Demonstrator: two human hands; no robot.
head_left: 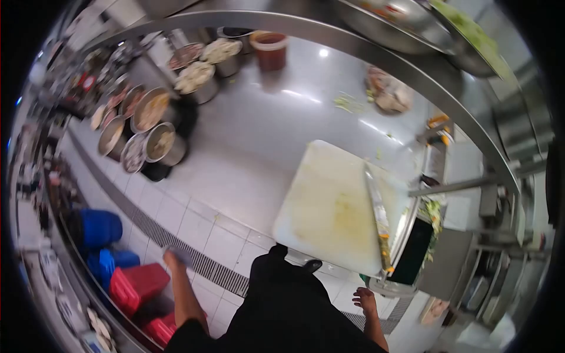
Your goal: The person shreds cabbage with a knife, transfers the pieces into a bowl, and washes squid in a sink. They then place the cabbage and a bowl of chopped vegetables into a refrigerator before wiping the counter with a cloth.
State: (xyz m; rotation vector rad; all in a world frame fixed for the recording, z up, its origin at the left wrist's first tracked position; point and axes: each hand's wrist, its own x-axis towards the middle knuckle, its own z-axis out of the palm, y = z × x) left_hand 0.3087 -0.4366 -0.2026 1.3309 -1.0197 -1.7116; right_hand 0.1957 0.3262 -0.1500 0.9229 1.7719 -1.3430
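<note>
My left hand (172,257) is out at the left over the tiled floor, blurred, its fingers closed round a greyish thing (183,255) that I cannot make out. At the lower right my right hand (366,299) hangs below the counter edge, fingers apart and slightly curled, holding nothing. Nearest to it, on the steel counter (235,141), lies a stained white cutting board (321,206). A long knife (376,203) with a yellow-orange handle rests along the board's right side, its blade pointing away from me.
Metal pots of food (168,147) stand at the counter's left end, a red-brown tub (269,52) at the back. Meat (389,91) and green scraps (348,105) lie farther right. Bowls fill the overhead shelf (282,22). Red bins (138,282) and blue containers (101,228) stand lower left.
</note>
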